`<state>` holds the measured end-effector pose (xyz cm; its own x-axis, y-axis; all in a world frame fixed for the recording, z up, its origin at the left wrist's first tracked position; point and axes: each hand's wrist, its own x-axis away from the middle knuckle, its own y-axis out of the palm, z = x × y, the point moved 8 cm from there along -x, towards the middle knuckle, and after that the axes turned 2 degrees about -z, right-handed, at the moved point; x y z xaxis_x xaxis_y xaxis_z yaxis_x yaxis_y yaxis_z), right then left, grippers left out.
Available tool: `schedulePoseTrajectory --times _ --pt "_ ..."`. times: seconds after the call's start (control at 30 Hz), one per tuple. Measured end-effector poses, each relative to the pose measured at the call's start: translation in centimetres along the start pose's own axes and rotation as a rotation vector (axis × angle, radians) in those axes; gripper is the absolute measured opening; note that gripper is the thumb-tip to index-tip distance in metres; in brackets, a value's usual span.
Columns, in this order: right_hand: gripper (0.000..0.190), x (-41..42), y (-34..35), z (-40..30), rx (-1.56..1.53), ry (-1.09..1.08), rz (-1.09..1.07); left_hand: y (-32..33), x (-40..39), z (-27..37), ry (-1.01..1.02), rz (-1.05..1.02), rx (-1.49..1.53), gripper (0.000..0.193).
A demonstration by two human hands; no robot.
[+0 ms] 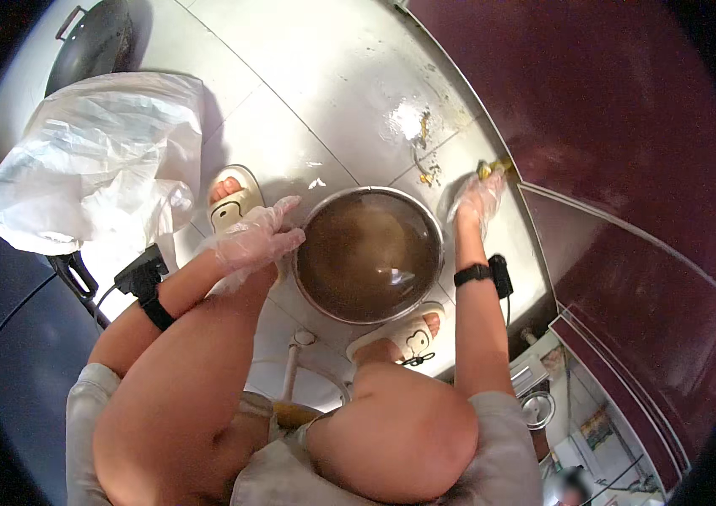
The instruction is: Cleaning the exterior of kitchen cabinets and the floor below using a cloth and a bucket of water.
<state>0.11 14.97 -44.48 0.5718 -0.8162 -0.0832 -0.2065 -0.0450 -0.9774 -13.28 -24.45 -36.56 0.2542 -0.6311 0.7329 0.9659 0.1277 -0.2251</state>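
Note:
A clear plastic glove covers my left hand (263, 237), which reaches over my left shin with its fingers apart and nothing in them. Its fingertips are at the left rim of a round metal basin (364, 256) holding murky brown liquid. Right of the basin, my right hand (479, 197), also gloved, is low by the base of a dark red cabinet. Its fingers close on a small yellow-green scrap (491, 169), whose exact kind is unclear. Yellowish scraps (424, 129) and wet smears lie on the tiled floor beyond the basin.
A white plastic bag (117, 158) stands at the left, with a dark wok (92, 47) behind it. Dark red cabinet panels (611, 114) line the right side. My feet, in cream slippers (226, 215), flank the basin. A person's blurred head shows at lower right.

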Motion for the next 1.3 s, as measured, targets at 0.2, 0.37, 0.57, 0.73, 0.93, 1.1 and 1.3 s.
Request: schedulePoseTrajectory --times 0.2,0.37,0.57,0.73,0.93,1.1,1.3 --pt "0.035 -6.6 3.4 -11.5 -0.003 -0.020 -0.069 -3.1 1.1 -0.8 0.087 0.160 0.029 0.063" --pt "0.028 -14.9 7.6 -13.4 0.106 -0.029 -0.053 -4.9 0.8 1.6 0.132 0.166 0.173 0.058" --pt "0.033 -13.5 8.4 -24.3 -0.121 -0.050 -0.467 -5.2 2.6 -1.9 -0.048 0.100 0.360 0.051" --pt "0.048 -9.5 6.7 -29.8 -0.470 -0.724 -0.359 -5.6 1.4 -1.5 0.058 0.160 0.392 0.051" --pt "0.045 0.3 5.1 -30.7 -0.451 -1.182 -0.543 -3.6 -0.6 -0.9 0.118 0.077 0.072 0.061" --pt "0.050 5.2 1.5 -27.2 -0.438 -1.319 -0.617 -0.7 -1.5 -1.1 0.140 -0.040 0.038 0.068" --pt "0.055 -0.5 -1.2 -20.1 -0.845 -0.626 -0.431 2.2 -2.3 -1.3 0.136 -0.152 0.008 0.072"
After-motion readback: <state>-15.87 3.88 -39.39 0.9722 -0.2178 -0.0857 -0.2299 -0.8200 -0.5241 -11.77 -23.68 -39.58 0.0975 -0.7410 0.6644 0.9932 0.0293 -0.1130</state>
